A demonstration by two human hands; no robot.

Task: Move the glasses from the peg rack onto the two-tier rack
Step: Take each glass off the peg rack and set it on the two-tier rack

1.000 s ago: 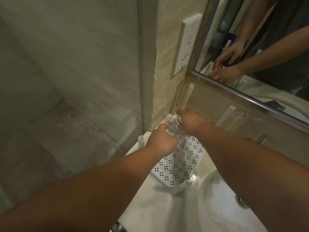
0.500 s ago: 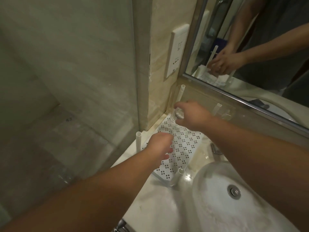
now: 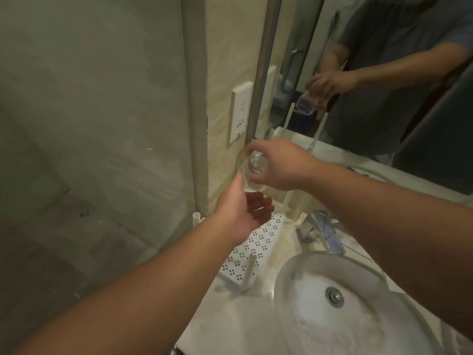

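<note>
My right hand [image 3: 280, 163] grips a clear glass [image 3: 256, 163] by its base, mouth down, raised well above the white perforated peg rack [image 3: 252, 248] on the counter. My left hand [image 3: 244, 210] hovers just below the glass, palm up with fingers loosely curled, and its fingertips are near the rim; I cannot tell if they touch. White pegs stand at the rack's corners, one [image 3: 196, 219] at the left and one [image 3: 249, 274] at the front. The two-tier rack is out of view.
A round sink basin [image 3: 307, 326] with a metal drain [image 3: 334, 297] fills the lower right, with a chrome faucet [image 3: 321, 230] behind it. A mirror [image 3: 384, 73] reflects the hands and glass. A wall socket [image 3: 239, 111] and a glass shower partition [image 3: 102, 124] stand left.
My right hand has lifted the glass up off the peg rack. My left hand rose from the rack, turned palm up and now sits under the glass.
</note>
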